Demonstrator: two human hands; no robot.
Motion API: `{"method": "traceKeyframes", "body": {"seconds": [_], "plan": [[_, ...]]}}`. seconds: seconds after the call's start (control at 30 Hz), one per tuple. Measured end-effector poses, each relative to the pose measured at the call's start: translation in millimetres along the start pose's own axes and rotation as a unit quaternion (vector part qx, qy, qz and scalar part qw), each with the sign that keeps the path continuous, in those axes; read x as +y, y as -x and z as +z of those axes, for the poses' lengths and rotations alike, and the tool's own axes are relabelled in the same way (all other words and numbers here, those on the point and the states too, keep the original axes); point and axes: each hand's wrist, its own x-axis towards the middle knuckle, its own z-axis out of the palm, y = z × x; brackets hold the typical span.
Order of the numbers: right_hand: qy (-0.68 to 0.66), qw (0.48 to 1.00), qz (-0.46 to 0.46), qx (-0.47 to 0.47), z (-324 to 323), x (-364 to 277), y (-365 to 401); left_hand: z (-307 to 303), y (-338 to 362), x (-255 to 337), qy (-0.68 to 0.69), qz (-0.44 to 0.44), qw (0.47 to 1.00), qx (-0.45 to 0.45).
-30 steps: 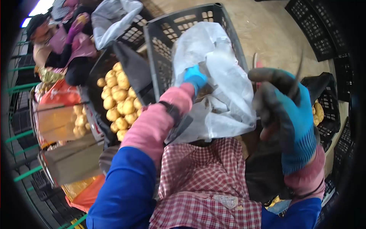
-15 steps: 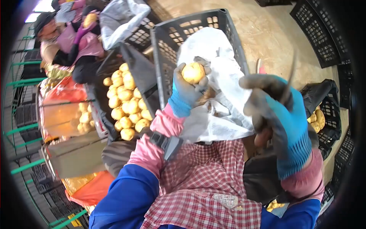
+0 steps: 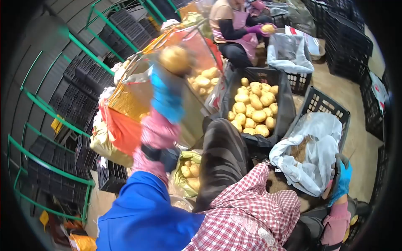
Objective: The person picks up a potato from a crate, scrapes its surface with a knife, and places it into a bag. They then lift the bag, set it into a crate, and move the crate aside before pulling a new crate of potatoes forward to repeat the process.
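Observation:
A potato [image 3: 175, 60] is held up at the upper left in my left hand [image 3: 169, 85], whose blue and grey glove is smeared by motion. Below and behind it stand large orange and tan bags, one holding potatoes [image 3: 205, 80]. My right hand [image 3: 342, 178], in a blue and grey glove, is low at the right, beside the crate [image 3: 345, 119] lined with a white sheet [image 3: 324, 129]. Its fingers are bent around something I cannot make out, with a thin dark point sticking up above them.
A black-lined crate [image 3: 289, 104] full of potatoes stands ahead. Beyond it a person [image 3: 234, 33] in purple gloves holds a potato. A small green bag [image 3: 180, 178] of potatoes lies by my knee. Green metal rails [image 3: 54, 169] and stacked crates [image 3: 345, 46] flank the area.
The view has swung left. My left hand has carried the potato from over the lined crate out toward the large bags. My right hand has dropped lower, beside that crate.

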Motion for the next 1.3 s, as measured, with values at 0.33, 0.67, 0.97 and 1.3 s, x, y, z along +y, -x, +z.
{"method": "traceKeyframes", "body": {"seconds": [0.33, 0.67, 0.97, 1.3], "plan": [[-0.062, 0.996, -0.029, 0.066, 14.4, -27.9, -6.7, 116.5, 42.7, -64.1, -0.44, 0.18, 0.859, -0.19], [-0.167, 0.975, 0.01, 0.144, -13.7, -78.1, 1.9, 328.9, 188.3, -528.6, -0.497, -0.191, 0.669, -0.519], [-0.184, 0.951, 0.188, 0.162, -15.5, -89.6, -14.6, 333.6, 112.9, -664.3, -0.552, -0.33, 0.612, -0.461], [-0.222, 0.973, -0.012, 0.062, -13.6, -61.2, -3.5, 329.8, 140.5, -425.2, 0.004, -0.491, 0.777, -0.395]]}}
